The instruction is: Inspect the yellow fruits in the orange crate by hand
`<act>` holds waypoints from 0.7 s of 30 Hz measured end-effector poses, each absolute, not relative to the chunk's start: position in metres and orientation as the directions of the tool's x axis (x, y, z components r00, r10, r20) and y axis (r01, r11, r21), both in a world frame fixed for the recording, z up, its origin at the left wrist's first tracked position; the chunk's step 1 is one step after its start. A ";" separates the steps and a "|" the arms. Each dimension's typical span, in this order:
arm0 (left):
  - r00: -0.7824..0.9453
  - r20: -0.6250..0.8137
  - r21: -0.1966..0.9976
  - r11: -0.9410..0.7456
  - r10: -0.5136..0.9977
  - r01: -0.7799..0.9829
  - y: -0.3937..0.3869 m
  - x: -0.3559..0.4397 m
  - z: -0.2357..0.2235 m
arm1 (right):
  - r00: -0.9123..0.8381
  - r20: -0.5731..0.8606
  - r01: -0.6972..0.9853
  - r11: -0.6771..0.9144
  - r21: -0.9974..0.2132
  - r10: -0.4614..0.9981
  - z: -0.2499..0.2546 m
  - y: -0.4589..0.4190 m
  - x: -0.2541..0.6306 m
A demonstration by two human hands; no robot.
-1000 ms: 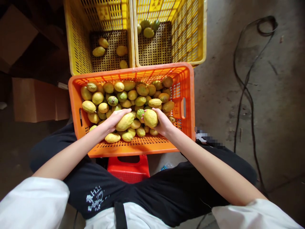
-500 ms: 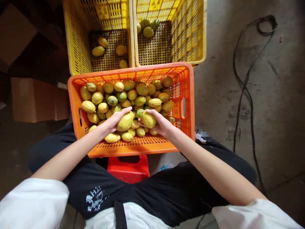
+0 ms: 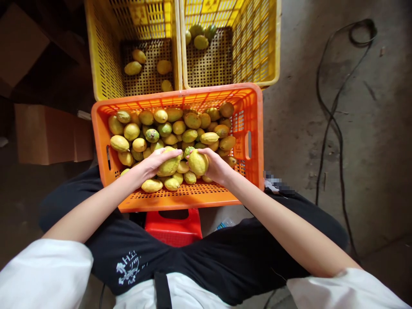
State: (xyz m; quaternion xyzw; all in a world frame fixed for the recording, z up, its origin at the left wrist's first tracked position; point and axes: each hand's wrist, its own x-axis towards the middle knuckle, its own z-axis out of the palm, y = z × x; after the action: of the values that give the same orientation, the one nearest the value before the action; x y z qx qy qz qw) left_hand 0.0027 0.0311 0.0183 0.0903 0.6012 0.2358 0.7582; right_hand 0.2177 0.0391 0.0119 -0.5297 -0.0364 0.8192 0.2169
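My left hand [image 3: 153, 164] is closed round a large yellow-green lemon [image 3: 169, 166], thumb lying across its top. In my right hand [image 3: 217, 166] is another lemon [image 3: 198, 162], gripped from its right side. The two held fruits are a small gap apart, above the orange crate [image 3: 180, 205]. A greener lemon [image 3: 189, 151] shows just behind the right one; whether my fingers touch it I cannot tell. Beneath and around my hands lie many yellow and green lemons, among them a ridged one [image 3: 209, 138] and a green, blemished one [image 3: 152, 135].
Behind the orange crate stand two yellow crates, the left one [image 3: 178, 51] holding several yellow fruits and the right one [image 3: 275, 64] several greener ones. A red plastic stool [image 3: 174, 234] is below. Cardboard boxes [image 3: 45, 135] are at left, a black cable [image 3: 333, 116] on the floor at right.
The lemon in my right hand has turned and shifted slightly left. My left thumb has moved down and to the right across its lemon.
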 end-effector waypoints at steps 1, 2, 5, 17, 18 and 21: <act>0.180 -0.866 0.418 0.873 0.467 -0.252 0.031 0.003 0.020 | -0.350 -0.843 -0.324 -0.897 -0.301 0.409 0.010 0.038 0.218; 0.193 -0.862 0.416 0.873 0.468 -0.256 0.031 0.004 0.021 | -0.348 -0.834 -0.331 -0.888 -0.319 0.429 0.008 0.038 0.219; 0.210 -0.857 0.404 0.866 0.471 -0.294 0.031 0.005 0.024 | -0.336 -0.812 -0.329 -0.867 -0.373 0.477 0.003 0.037 0.220; 0.145 -0.911 0.251 0.799 0.385 -0.546 0.037 0.003 0.025 | -0.199 -0.872 -0.359 -0.862 -0.359 0.446 -0.004 0.037 0.217; 0.140 -0.915 0.247 0.799 0.379 -0.549 0.037 0.005 0.025 | -0.208 -0.877 -0.355 -0.869 -0.345 0.433 -0.004 0.037 0.217; 0.116 -0.926 0.243 0.802 0.359 -0.545 0.037 0.008 0.026 | -0.237 -0.891 -0.357 -0.888 -0.290 0.387 -0.003 0.038 0.216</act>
State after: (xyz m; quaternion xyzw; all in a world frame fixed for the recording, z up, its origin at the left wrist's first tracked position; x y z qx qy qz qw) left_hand 0.0076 0.0368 0.0258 -0.0786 0.5911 0.3045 0.7427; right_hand 0.2162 0.0380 -0.0026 -0.5707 -0.0130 0.7863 0.2364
